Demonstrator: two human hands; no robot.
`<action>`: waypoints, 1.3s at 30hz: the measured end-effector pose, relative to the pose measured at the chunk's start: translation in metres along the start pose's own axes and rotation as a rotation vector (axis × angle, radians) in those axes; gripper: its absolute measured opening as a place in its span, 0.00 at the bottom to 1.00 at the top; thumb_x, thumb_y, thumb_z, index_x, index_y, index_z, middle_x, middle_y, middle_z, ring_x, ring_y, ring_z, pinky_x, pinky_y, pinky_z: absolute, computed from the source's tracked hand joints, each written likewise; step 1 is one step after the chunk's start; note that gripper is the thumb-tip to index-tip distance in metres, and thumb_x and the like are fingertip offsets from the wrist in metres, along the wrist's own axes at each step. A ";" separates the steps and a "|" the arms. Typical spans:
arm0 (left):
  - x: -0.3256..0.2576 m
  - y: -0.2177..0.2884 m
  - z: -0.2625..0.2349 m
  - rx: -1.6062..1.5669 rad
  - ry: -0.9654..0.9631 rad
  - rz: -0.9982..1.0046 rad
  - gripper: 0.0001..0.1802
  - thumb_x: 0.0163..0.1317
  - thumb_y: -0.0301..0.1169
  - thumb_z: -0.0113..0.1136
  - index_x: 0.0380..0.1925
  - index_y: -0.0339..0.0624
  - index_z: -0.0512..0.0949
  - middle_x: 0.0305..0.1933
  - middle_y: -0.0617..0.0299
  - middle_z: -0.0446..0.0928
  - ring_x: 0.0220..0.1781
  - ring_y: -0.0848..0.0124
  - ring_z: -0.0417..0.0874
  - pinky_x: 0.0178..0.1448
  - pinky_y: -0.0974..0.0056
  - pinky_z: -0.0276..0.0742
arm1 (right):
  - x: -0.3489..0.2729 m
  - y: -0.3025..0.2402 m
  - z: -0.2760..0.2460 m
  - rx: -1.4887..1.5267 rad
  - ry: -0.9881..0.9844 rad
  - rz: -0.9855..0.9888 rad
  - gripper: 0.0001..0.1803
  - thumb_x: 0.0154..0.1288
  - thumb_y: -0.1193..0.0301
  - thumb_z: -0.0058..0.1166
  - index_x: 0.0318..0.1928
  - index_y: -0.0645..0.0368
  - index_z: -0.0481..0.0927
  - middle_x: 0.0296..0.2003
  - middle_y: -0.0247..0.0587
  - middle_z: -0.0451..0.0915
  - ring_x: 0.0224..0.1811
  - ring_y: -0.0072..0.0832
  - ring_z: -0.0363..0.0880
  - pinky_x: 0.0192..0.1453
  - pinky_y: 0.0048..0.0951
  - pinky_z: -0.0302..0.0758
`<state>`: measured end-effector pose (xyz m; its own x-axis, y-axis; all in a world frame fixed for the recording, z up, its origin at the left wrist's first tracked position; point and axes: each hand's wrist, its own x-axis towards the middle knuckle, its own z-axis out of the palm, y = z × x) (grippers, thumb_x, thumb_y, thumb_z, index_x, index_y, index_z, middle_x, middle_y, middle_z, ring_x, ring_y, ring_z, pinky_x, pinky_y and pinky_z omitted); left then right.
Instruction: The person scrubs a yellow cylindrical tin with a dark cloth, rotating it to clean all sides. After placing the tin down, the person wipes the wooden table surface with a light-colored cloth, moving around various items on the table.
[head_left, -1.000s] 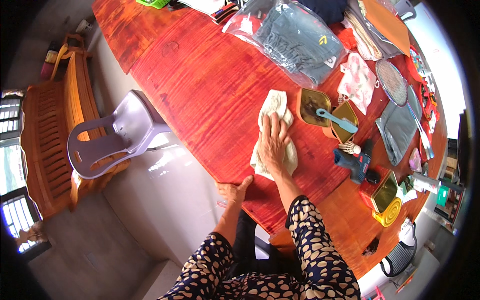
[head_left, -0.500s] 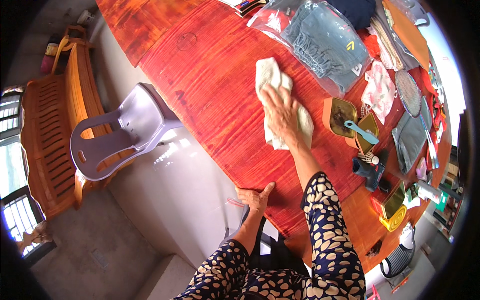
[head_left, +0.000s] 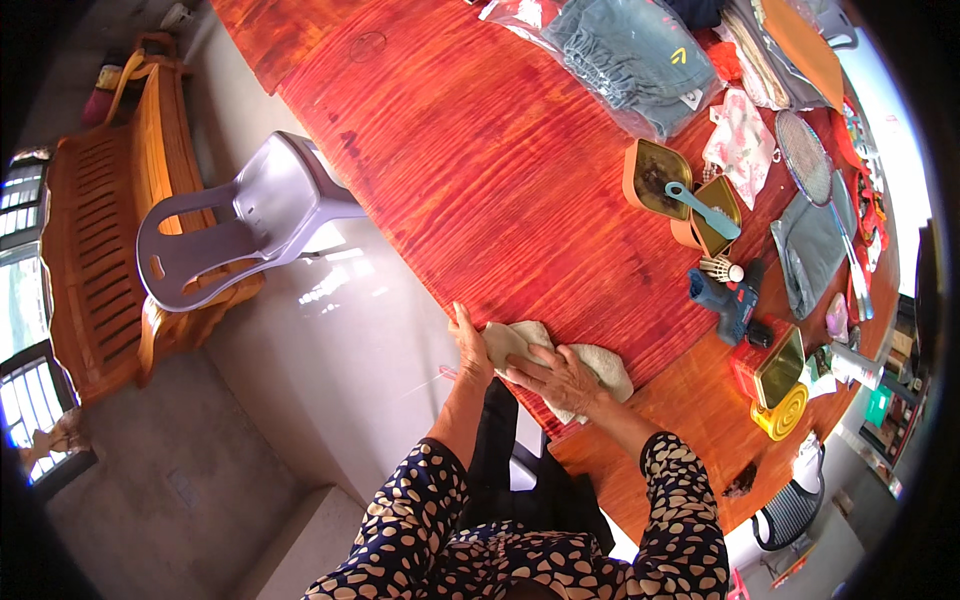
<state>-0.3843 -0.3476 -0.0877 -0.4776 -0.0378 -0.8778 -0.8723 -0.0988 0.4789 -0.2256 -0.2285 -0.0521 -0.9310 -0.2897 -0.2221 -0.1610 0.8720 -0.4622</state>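
Note:
A pale cloth (head_left: 606, 369) lies bunched at the near edge of the red-brown wooden table (head_left: 480, 200). My right hand (head_left: 565, 384) presses down on it, fingers bent over the folds and pointing left. At the table's left edge, my left hand (head_left: 472, 345) is beside the cloth's left end, fingers stretched upward. Whether it touches the cloth I cannot tell. Both forearms come from dark sleeves with cream spots.
Right of the cloth are a cordless drill (head_left: 738, 305), a shuttlecock (head_left: 721, 269), open tins (head_left: 660, 178) with a blue-handled tool (head_left: 702, 210), and a yellow lid (head_left: 780, 412). Bagged jeans (head_left: 630, 60) lie farther back. A purple plastic chair (head_left: 265, 215) stands left.
My right hand and the cloth have come from mid-table to the near edge. My left hand has shifted slightly up and left, its fingers now upward beside the cloth. The view has shifted slightly.

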 end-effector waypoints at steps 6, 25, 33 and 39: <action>0.038 -0.020 -0.023 -0.145 -0.193 0.005 0.45 0.65 0.68 0.43 0.69 0.46 0.56 0.65 0.53 0.67 0.66 0.59 0.69 0.67 0.52 0.68 | 0.074 0.034 -0.039 -0.100 0.128 0.012 0.24 0.70 0.63 0.44 0.66 0.31 0.69 0.71 0.28 0.58 0.73 0.38 0.54 0.65 0.52 0.64; -0.011 -0.010 0.014 0.465 0.239 0.124 0.52 0.56 0.63 0.62 0.67 0.39 0.54 0.65 0.37 0.58 0.69 0.46 0.59 0.71 0.47 0.58 | 0.318 0.076 -0.105 -0.203 0.550 0.064 0.25 0.66 0.67 0.49 0.64 0.50 0.73 0.69 0.28 0.65 0.66 0.37 0.62 0.58 0.45 0.66; -0.007 0.024 -0.043 -0.228 -0.060 -0.123 0.51 0.56 0.79 0.34 0.67 0.53 0.62 0.68 0.54 0.65 0.68 0.58 0.65 0.71 0.49 0.53 | 0.168 0.001 -0.034 -0.159 0.334 -0.108 0.25 0.66 0.66 0.45 0.65 0.51 0.72 0.71 0.28 0.61 0.67 0.37 0.61 0.60 0.45 0.67; 0.009 0.024 -0.067 -0.171 0.045 0.023 0.51 0.57 0.76 0.42 0.73 0.55 0.57 0.71 0.47 0.61 0.68 0.52 0.64 0.69 0.48 0.57 | 0.023 -0.041 0.011 -0.292 0.135 -0.120 0.28 0.64 0.70 0.50 0.66 0.48 0.69 0.69 0.26 0.62 0.66 0.35 0.60 0.57 0.40 0.65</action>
<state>-0.4025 -0.4164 -0.0850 -0.4890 -0.0858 -0.8680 -0.8287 -0.2647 0.4931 -0.2368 -0.2755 -0.0479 -0.9314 -0.3596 -0.0562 -0.3412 0.9165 -0.2090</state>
